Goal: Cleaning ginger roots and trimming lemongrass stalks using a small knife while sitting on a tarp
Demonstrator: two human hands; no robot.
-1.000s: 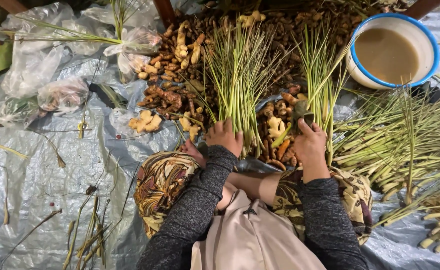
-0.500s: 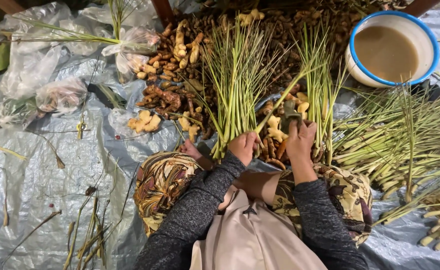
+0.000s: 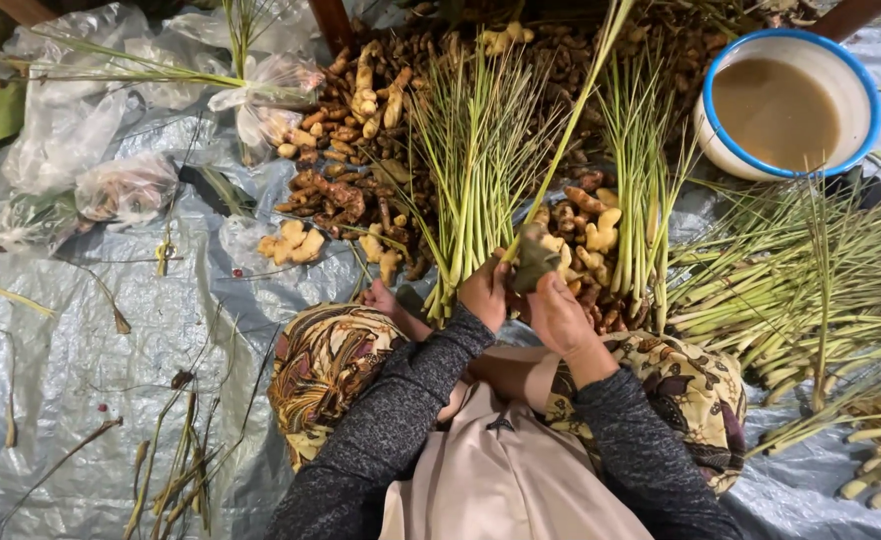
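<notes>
I sit on a grey plastic sheet (image 3: pixel 80 340) in a patterned cloth and dark sleeves. My right hand (image 3: pixel 560 315) grips the thick base of a single lemongrass stalk (image 3: pixel 560 170) that slants up to the right. My left hand (image 3: pixel 485 292) is closed on the same base, just left of the right hand. Directly in front stands an upright bundle of lemongrass (image 3: pixel 465 170), with a second bundle (image 3: pixel 640 180) to its right.
Ginger and turmeric roots (image 3: pixel 350 190) lie heaped behind the bundles. A white bowl with a blue rim (image 3: pixel 790 34) holding brown liquid sits far right. Loose lemongrass (image 3: pixel 810 280) is piled at the right. Plastic bags (image 3: pixel 125 185) lie at the left.
My hands have drawn together from the bases of the two bundles. They now hold one stalk, lifted and tilted up to the right.
</notes>
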